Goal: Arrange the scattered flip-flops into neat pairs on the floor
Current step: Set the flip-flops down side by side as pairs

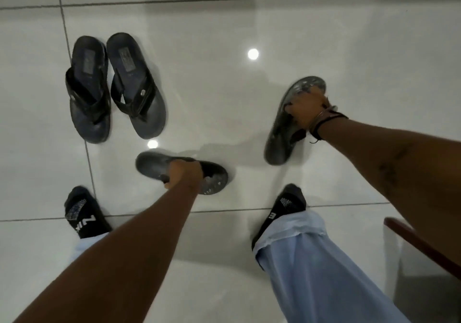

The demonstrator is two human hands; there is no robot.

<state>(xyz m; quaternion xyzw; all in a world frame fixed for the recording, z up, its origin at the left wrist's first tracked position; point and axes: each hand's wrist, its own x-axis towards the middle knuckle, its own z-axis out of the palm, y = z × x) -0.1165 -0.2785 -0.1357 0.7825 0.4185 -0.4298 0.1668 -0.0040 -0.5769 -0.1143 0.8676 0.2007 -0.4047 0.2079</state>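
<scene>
One dark pair (113, 86) already side by side at 10 o'clock, touching at the heels. Left hand (183, 173) closed around a flip-flop (149, 164) at centre, lying crosswise; right hand (305, 114) closed on its likely mate (283, 139) at 2 o'clock, probably lifted to bring both together. Open floor (224, 85) between them; socked feet at 6, chair edge (419, 242) at 4

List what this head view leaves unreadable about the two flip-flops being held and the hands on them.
- Left hand: fingers curl under its flip-flop, so the grip and strap are hidden.
- Right hand: covers the middle of its flip-flop; straps mostly hidden.
- Both held flip-flops: motion blur; whether they touch the floor is unclear.
- Pair at upper left: insole labels too blurred to read.
</scene>
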